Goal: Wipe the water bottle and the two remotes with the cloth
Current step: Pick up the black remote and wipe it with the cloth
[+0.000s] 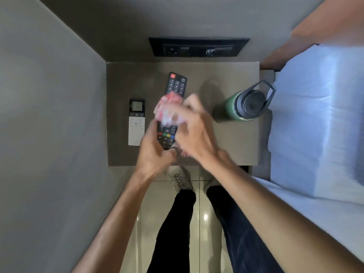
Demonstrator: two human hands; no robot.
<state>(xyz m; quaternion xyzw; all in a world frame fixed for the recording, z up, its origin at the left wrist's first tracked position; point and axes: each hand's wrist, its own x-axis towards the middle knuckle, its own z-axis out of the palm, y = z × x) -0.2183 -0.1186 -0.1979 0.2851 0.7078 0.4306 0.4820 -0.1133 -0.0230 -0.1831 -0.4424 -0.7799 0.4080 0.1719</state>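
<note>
While the black remote [173, 107] lies lengthwise near the middle of the small bedside table [232, 142], its far end with the red button points toward the back wall and its near end sits close to the table's front edge. A bunched red and white cloth [168, 107] covers its middle; the cloth is blurred. The right hand [195, 131] reaches in from the right, palm down, fingers curled over the cloth and pressing it onto the remote. The left hand [152, 152] comes in from the front, fingers curled closed around the remote's near end; whether that end is lifted off the table cannot be told.

Just left of the black remote, apart from it, the white remote [136, 122] lies flat with its screen end away from the person, close to the table's left edge, which meets the grey side wall [49, 115]. To the right, the green water bottle [244, 104] stands upright with its dark lid closed and its carry loop raised, close to the table's right edge. Bare tabletop lies between the bottle and the hands, and behind the remotes up to the back wall. A dark socket panel [199, 47] sits on that wall. Beyond the table's right edge is a bed [315, 115] with pale sheets. Below the front edge, dark trouser legs and shoes stand on a glossy tiled floor [161, 209].
</note>
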